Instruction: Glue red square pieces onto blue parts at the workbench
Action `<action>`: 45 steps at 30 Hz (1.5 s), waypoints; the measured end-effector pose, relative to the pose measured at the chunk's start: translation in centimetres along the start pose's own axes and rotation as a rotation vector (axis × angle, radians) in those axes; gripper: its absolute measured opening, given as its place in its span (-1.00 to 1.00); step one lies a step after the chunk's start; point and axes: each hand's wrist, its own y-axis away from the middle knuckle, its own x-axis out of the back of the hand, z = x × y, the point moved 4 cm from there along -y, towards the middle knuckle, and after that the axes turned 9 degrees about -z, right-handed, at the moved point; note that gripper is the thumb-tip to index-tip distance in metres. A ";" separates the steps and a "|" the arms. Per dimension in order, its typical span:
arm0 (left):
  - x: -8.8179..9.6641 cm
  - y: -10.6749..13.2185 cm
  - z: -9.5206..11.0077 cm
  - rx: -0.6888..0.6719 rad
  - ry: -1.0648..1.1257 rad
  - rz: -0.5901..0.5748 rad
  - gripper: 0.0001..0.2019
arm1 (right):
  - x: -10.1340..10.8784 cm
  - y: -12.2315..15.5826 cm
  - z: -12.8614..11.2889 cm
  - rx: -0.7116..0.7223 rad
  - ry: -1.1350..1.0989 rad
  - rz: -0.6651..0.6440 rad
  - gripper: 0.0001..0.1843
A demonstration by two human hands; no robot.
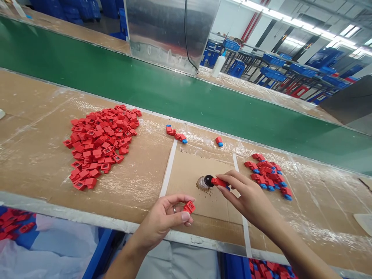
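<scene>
Between the thumb and fingers of my left hand [167, 217] is a small red plastic block [189, 207], its square hollow facing up. My right hand [240, 190] pinches a red piece [218, 182], with a bit of blue showing under the fingers. The front end of this piece meets or overlaps a black round disc [208, 180] at a small clear jar [202, 183]; whether they touch I cannot tell. Brown specks lie around the jar on the cardboard sheet [186, 170]. To the right is a group of red-and-blue pieces [266, 172].
A large heap of red blocks [101, 143] lies on the left. Several red-and-blue pieces [176, 135] sit along the back edge. Beyond runs a green belt [162, 89], with a metal housing [171, 35] and a white bottle [218, 65]. Blue bins [99, 252] stand below the front edge.
</scene>
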 end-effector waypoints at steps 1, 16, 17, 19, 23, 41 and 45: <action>0.0 0.0 0.0 0.005 -0.004 0.000 -0.67 | 0.2 -0.1 -0.1 0.002 0.003 0.007 -0.79; 0.5 0.2 -0.8 0.030 -0.051 -0.013 -0.63 | 0.8 -1.0 -1.0 -0.011 0.020 0.008 -0.78; 0.5 0.1 -0.8 0.020 -0.054 -0.012 -0.64 | 0.9 -0.9 -1.0 -0.017 0.010 0.015 -0.78; 0.4 0.0 -0.8 0.005 -0.062 -0.009 -0.65 | 1.0 -0.8 -0.9 -0.032 0.007 0.056 -0.78; 0.1 -0.2 -1.0 -0.011 -0.124 0.018 -0.65 | 1.0 -0.6 -0.6 -0.050 0.010 0.089 -0.78; 0.0 -0.1 -1.0 -0.066 -0.205 0.048 -0.64 | -2.1 1.4 -5.8 -0.096 -0.407 0.079 -0.77; -0.1 -0.2 -0.8 -0.079 -0.211 0.056 -0.65 | -2.8 1.4 -5.9 -0.083 -0.423 0.079 -0.78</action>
